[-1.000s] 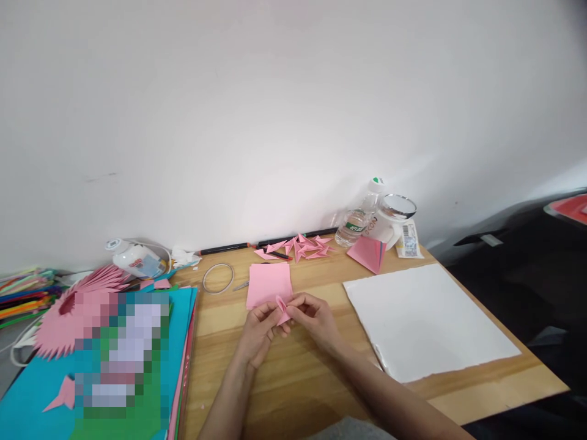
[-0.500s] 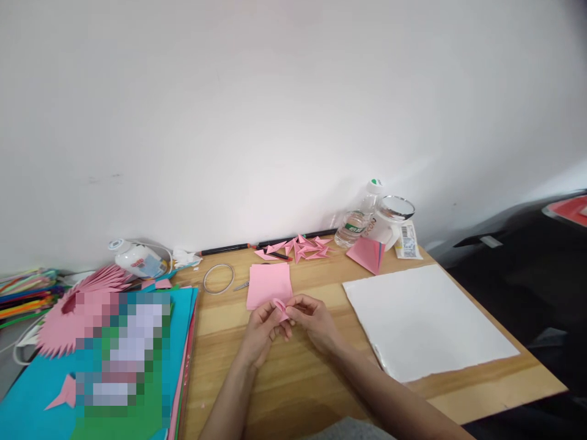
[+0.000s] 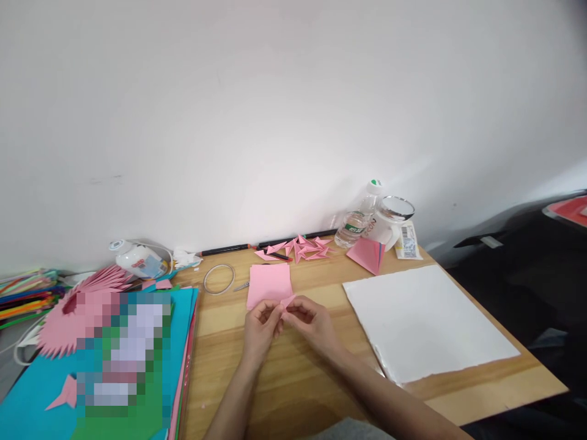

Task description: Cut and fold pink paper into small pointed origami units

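Between my two hands is a small folded piece of pink paper (image 3: 287,302), partly covered by the fingers. My left hand (image 3: 262,327) pinches its left side with thumb and fingers. From the right, my right hand (image 3: 312,321) grips it the same way, fingertips close to the left ones. Just behind the hands lies a stack of square pink paper (image 3: 269,284). Farther back, a heap of folded pink paper pieces (image 3: 308,249) sits near the wall, with pens around it.
At right is a white board (image 3: 431,324). Behind it stand a pink folded paper (image 3: 367,255), a water bottle (image 3: 352,228) and a mug (image 3: 389,229). To the left are a metal ring (image 3: 219,279), scissors (image 3: 241,286), coloured sheets (image 3: 183,318) and a pleated pink ring (image 3: 55,327).
The pink paper, earlier curled open between my fingers, now appears flatter with a point sticking up to the right. My fingertips have shifted slightly around it.
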Demonstrator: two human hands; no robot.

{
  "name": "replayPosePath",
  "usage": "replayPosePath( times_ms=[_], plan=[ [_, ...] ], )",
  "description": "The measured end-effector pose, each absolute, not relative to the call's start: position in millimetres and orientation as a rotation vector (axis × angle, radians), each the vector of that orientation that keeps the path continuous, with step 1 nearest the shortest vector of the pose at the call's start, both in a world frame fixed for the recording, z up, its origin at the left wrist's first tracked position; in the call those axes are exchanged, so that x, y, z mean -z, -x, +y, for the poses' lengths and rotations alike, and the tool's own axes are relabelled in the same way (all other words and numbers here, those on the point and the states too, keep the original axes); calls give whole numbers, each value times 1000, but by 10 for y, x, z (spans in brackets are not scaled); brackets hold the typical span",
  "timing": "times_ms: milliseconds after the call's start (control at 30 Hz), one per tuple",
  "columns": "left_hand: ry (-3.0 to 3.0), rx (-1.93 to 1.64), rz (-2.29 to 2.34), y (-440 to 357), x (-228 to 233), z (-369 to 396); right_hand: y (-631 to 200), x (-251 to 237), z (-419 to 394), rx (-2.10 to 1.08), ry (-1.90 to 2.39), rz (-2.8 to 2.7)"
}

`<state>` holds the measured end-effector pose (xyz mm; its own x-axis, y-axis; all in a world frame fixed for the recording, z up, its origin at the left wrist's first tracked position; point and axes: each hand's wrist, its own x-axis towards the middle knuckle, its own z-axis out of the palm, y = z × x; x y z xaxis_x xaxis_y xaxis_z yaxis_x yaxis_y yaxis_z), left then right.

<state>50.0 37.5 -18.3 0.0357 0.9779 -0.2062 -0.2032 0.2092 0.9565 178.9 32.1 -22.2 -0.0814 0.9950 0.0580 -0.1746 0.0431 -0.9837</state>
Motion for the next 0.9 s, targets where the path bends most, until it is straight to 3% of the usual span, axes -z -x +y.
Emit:
replayPosePath(
  times_ms=[900],
  plan=[
    [-999, -1243, 1170, -578, 66, 342, -1856, 280, 461, -1463, 993, -778]
  ],
)
